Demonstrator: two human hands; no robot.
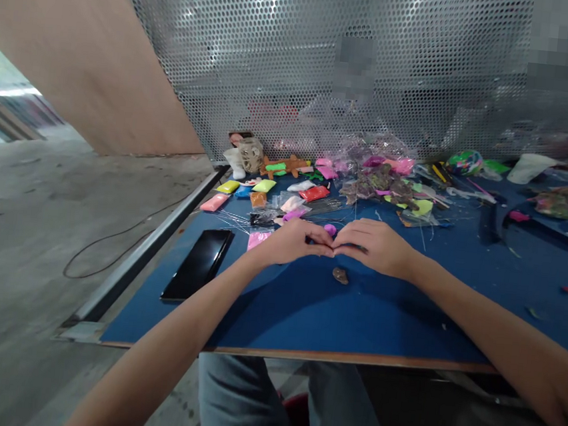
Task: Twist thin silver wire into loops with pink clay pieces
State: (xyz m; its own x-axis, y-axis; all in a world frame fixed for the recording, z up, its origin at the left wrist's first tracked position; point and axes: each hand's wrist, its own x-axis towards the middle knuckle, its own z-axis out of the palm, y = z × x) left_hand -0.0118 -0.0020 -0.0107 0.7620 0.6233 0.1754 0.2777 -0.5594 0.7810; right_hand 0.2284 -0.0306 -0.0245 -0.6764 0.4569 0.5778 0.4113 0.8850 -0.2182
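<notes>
Above the blue table, my left hand [294, 242] and my right hand [376, 246] meet at the fingertips. Both have thumb and fingers pinched together. Whatever lies between them, if anything, is too small or hidden to make out. Just behind the fingertips shows a small purple lump [330, 229]; I cannot tell whether they touch it. A small brown lump [341, 275] rests on the table, right below the hands and apart from them.
A black phone [197, 265] lies left on the blue table [278, 319]. Colourful packets, such as a red one [315, 192], and thin wires spread behind my hands. Further back are a plastic-wrapped heap [378, 175], a white cup [530, 168] and a perforated metal panel [289, 53].
</notes>
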